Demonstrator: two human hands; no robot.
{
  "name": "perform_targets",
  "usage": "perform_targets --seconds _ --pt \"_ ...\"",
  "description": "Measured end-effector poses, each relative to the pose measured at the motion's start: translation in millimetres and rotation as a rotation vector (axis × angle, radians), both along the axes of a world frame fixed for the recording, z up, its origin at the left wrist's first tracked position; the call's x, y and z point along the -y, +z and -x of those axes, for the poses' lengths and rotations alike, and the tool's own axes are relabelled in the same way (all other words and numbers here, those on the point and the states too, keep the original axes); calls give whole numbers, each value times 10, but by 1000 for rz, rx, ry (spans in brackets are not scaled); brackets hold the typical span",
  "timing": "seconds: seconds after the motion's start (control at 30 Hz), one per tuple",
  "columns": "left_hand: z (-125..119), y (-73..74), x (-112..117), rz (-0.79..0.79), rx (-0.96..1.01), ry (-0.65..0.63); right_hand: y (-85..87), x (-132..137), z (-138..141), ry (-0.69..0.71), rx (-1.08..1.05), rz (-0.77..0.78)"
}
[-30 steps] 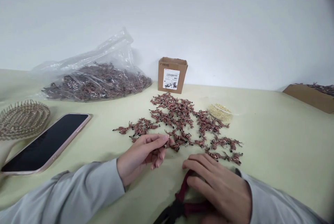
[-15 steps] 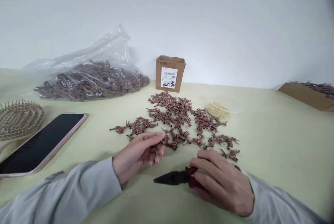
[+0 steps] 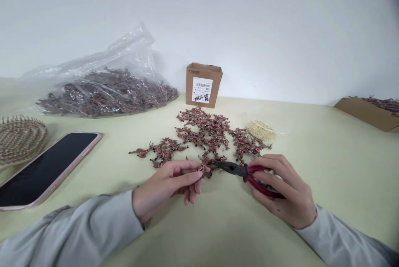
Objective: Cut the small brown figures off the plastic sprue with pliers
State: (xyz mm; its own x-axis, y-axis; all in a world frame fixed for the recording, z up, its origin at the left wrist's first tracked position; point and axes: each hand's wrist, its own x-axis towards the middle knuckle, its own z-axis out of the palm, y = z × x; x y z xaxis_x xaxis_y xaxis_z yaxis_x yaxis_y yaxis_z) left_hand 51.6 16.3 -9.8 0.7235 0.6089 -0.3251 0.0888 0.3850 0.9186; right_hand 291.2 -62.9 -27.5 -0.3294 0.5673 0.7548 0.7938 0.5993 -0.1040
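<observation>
My left hand (image 3: 166,188) pinches a small reddish-brown animal figurine (image 3: 203,171) between its fingertips, at the near edge of a loose spread of similar figurines (image 3: 202,128) on the pale table. My right hand (image 3: 285,188) grips red-handled needle-nose pliers (image 3: 237,169) by the handles. The black pliers jaws point left and reach next to the held figurine. I cannot tell whether they touch it.
A clear plastic bag (image 3: 106,94) full of figurines lies at the back left, near a cardboard box (image 3: 204,85). A phone (image 3: 46,169), a wooden-pin hairbrush (image 3: 18,140), a small bag of pale beads (image 3: 261,130) and a cardboard tray (image 3: 368,114) lie around.
My right hand has lifted the pliers from the table's near area and swung their jaws up to my left fingertips. My left hand has a figurine at its fingertips. The view has shifted slightly.
</observation>
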Motion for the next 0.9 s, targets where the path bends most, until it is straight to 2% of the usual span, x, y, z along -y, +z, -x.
perform_targets --seconds 0.33,0.57,0.9 --pt "4 -21 -11 5 -24 -43 -44 53 69 6 -15 142" --pt "-3 -38 -13 -57 -34 -88 -66 50 59 40 -8 192" --pt "6 -29 -24 -74 -40 -116 -52 72 81 11 -2 237"
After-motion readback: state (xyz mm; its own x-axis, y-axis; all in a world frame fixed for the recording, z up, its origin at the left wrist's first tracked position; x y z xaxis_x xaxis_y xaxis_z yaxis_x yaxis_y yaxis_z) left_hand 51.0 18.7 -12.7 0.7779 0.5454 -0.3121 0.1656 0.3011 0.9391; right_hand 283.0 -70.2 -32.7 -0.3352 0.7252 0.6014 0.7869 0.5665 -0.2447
